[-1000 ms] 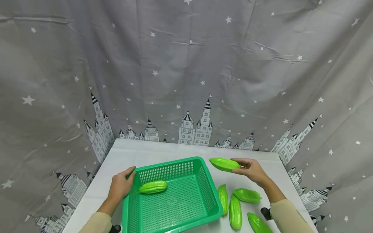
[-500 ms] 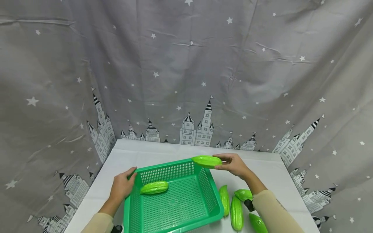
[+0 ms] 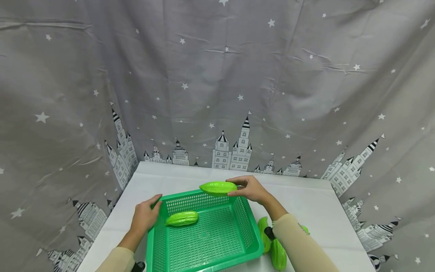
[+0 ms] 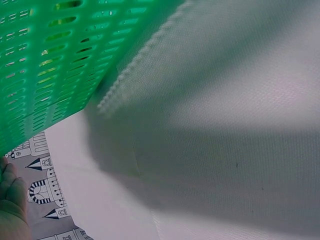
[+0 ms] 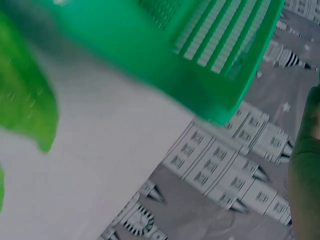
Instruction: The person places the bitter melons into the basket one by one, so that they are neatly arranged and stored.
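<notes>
My right hand [image 3: 250, 189] pinches a bright green, ridged bitter gourd [image 3: 216, 188] by its right end, between thumb and fingers. The gourd is held level above the back rim of the green plastic basket [image 3: 228, 261], its pointed end to the left. My left hand [image 3: 145, 217] grips the basket's rim at the back left corner. Inside the basket, near its left wall, lies another bitter gourd [image 3: 182, 218]. In the left wrist view, the fingers of the left hand [image 4: 12, 200] show low at the left edge, under the perforated basket wall [image 4: 55, 65].
Right of the basket, bitter gourds lie on the white table [image 3: 306, 200], one [image 3: 264, 234] along its wall and one [image 3: 278, 255] nearer the front. The right sleeve [image 3: 299, 241] covers part of that area. A grey castle-print curtain [image 3: 217, 83] hangs behind the table.
My right hand has carried the bitter gourd leftward, from right of the basket to over its back rim. The left hand keeps its grip on the basket corner.
</notes>
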`<state>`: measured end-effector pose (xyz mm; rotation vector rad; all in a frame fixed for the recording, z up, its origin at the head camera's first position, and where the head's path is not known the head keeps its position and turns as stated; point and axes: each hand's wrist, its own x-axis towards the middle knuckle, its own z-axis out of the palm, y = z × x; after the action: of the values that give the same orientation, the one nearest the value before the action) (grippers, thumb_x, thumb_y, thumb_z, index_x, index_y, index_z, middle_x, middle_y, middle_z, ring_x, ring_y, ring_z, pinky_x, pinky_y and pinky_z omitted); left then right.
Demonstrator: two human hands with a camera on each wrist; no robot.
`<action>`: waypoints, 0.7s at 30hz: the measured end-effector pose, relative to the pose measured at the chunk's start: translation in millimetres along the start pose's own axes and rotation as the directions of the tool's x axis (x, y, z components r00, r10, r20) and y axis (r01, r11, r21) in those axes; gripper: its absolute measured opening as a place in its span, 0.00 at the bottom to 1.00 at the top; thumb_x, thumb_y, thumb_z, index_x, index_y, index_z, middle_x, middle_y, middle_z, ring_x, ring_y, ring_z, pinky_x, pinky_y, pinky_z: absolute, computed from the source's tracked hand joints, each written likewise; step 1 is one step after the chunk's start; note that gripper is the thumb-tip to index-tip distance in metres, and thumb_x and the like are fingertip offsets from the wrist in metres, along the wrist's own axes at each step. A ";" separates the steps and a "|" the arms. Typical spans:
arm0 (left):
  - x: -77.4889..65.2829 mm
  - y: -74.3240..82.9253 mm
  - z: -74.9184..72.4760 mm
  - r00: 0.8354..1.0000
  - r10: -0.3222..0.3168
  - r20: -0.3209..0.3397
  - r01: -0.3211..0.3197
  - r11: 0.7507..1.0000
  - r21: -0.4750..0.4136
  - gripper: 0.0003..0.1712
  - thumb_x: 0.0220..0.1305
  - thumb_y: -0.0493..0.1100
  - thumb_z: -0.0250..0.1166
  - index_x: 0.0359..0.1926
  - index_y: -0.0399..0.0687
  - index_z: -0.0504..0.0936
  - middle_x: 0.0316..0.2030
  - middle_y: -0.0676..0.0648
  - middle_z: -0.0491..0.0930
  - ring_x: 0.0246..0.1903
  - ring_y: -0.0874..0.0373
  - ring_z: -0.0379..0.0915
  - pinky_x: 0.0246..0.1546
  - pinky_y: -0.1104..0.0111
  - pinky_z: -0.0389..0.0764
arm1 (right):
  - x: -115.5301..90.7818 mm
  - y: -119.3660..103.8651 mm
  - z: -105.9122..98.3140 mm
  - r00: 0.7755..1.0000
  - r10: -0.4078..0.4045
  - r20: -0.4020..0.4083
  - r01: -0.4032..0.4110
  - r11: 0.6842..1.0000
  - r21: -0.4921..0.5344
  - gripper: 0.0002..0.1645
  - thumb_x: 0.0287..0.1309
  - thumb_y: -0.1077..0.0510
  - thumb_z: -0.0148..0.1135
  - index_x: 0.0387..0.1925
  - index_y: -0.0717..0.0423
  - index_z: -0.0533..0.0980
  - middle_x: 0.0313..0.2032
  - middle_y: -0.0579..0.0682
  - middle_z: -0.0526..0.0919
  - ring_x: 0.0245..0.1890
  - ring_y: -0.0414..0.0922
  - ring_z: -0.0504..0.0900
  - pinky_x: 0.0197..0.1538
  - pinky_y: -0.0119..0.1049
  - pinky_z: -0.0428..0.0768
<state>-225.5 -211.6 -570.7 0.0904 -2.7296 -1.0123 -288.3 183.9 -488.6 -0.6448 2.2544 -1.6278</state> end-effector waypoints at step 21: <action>-1.2 -4.1 1.2 1.000 0.002 -0.012 -0.002 1.000 -0.015 0.21 0.72 0.39 0.62 0.63 0.41 0.80 0.56 0.34 0.79 0.56 0.34 0.76 0.56 0.42 0.75 | 28.0 5.9 88.8 0.994 0.012 0.112 -0.008 0.999 -0.031 0.24 0.52 0.56 0.79 0.53 0.46 0.85 0.50 0.42 0.86 0.52 0.42 0.83 0.57 0.40 0.80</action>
<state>-224.8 -213.8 -574.4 0.0908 -2.7109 -1.0279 -271.1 98.5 -521.9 -0.7129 2.2021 -1.5162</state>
